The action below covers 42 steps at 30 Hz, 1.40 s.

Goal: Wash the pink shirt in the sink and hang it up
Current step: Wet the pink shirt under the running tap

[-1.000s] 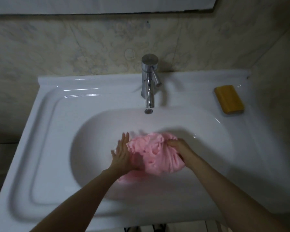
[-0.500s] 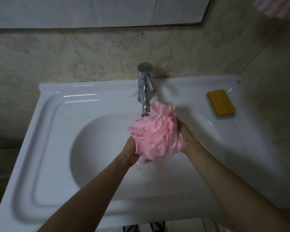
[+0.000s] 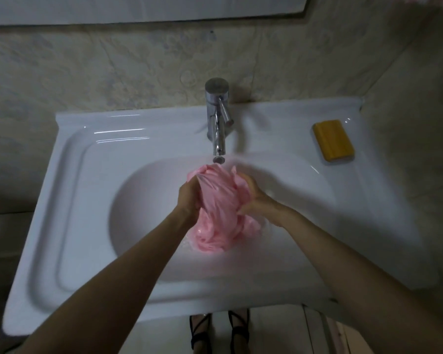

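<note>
The wet pink shirt [image 3: 219,210] is bunched into a long wad over the bowl of the white sink [image 3: 143,200], just below the chrome tap's spout [image 3: 218,139]. My left hand [image 3: 189,198] grips the wad's left side with curled fingers. My right hand [image 3: 252,198] clutches its right side, fingers buried in the cloth. The shirt's lower end hangs down and touches the bowl near its bottom. No stream of water is visible from the spout.
A yellow soap bar [image 3: 333,139] lies on the sink's right ledge. A flat drain ledge [image 3: 69,200] runs along the left. Marbled wall tiles stand behind the tap. Below the sink's front edge, feet in dark strapped sandals [image 3: 220,333] show on the floor.
The shirt lay in the bowl, was lifted up in front of the spout, and now is lower again, squeezed longer between both hands with its end touching the bowl.
</note>
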Available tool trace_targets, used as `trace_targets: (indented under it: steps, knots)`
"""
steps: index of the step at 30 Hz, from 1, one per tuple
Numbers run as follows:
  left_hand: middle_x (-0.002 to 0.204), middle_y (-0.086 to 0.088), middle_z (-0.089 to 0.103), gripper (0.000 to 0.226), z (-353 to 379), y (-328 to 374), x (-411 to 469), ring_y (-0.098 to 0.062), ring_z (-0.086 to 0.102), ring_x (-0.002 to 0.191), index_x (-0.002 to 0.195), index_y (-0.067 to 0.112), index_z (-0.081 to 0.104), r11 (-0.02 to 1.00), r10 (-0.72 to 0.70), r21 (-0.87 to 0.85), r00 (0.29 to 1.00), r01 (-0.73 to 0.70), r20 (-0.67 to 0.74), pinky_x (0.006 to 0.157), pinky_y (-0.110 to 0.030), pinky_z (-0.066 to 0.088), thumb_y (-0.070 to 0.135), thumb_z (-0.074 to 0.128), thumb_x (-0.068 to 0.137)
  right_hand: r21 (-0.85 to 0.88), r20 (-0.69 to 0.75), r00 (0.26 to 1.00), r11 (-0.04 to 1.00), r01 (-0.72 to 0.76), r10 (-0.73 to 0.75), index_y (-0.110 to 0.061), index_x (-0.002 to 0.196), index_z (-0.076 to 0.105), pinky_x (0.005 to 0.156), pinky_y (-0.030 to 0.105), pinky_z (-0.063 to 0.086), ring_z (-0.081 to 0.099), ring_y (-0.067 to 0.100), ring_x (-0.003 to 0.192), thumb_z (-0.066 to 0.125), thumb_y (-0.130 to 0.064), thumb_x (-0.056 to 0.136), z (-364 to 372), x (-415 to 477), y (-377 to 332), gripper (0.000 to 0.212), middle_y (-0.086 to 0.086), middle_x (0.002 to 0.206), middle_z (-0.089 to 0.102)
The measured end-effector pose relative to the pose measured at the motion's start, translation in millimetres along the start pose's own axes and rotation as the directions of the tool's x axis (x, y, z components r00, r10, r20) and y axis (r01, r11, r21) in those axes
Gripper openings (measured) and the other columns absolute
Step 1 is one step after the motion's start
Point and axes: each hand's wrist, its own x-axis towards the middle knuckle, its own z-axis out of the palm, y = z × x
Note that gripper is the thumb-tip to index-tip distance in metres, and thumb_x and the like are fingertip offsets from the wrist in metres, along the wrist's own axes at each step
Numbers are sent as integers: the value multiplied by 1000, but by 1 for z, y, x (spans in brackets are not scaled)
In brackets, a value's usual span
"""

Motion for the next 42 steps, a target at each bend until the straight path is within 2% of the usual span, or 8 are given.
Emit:
trace_targets:
  steps: [5, 11, 18, 23, 29, 33, 39, 42]
  knots:
    - [112, -21, 56, 47, 18, 20, -15, -32, 55, 102, 111, -2, 55, 984, -8, -175, 979, 45, 206, 95, -40, 46, 22, 61, 71, -272, -165, 986, 962, -23, -23, -22, 147, 19, 110, 45, 35, 29, 24, 136, 86, -50, 33, 29, 7, 9, 135, 5, 150, 24]
    - [97, -21, 65, 24, 11, 37, -15, -29, 63, 89, 96, -3, 62, 988, 101, 111, 994, -104, 39, 79, -32, 52, 12, 58, 78, -419, -349, 923, 908, 2, -163, -7, 93, 63, 71, 31, 47, 63, 22, 86, 70, -17, 79, 12, 5, -2, 19, 6, 91, 67]
    - [112, -9, 63, 76, -35, 18, -14, -29, 64, 94, 124, 14, 47, 548, 139, 818, 983, -174, 116, 83, -43, 55, 66, 48, 70, -540, -469, 851, 839, -64, -237, -19, 105, 63, 77, 31, 45, 61, 31, 100, 45, -6, 83, -16, -7, -34, 31, 10, 110, 67]
    - [133, -24, 38, 79, -57, -11, -4, -44, 47, 117, 142, 21, 18, 186, -37, 979, 996, 82, -76, 99, -48, 43, 19, 69, 81, -615, -415, 877, 785, -73, -243, -4, 81, 68, 71, 32, 44, 60, 36, 88, 47, -7, 77, -9, -12, -62, 22, 17, 89, 68]
    - [154, -21, 1, 147, -24, -25, -21, -40, 8, 142, 150, 6, 0, 394, -194, 907, 951, -148, 239, 117, -48, 16, 74, 74, 42, -59, -393, 919, 998, -12, -12, -17, 52, 37, 50, 23, 29, 35, 18, 54, 45, 4, 72, 10, -15, -113, 30, -6, 41, 37]
    - [90, -15, 54, 8, -11, -31, -27, -12, 55, 75, 86, 8, 54, 838, -143, 546, 960, -13, 242, 66, -14, 48, 10, 60, 91, 493, -234, 968, 869, 38, 90, -10, 57, 35, 52, 24, 22, 32, 16, 50, 37, -2, 44, 30, -15, -132, 15, 1, 55, 28]
    - [102, -29, 62, 32, 15, -11, -30, -39, 61, 91, 105, 3, 61, 980, 44, 190, 995, -61, 92, 80, -53, 51, 32, 54, 95, 736, -253, 966, 658, 158, 51, 9, 97, 56, 110, 38, 33, 49, 31, 115, 44, -2, 74, 22, -14, -110, 28, 19, 105, 55]
    - [107, -18, 65, 25, 4, -6, -17, -35, 60, 95, 102, 15, 65, 1000, 25, -17, 997, -26, -66, 75, -45, 48, 31, 56, 85, 803, -264, 962, 567, 183, 63, 6, 81, 61, 84, 37, 48, 56, 31, 85, 48, 3, 61, -11, -24, -78, 24, 20, 79, 62]
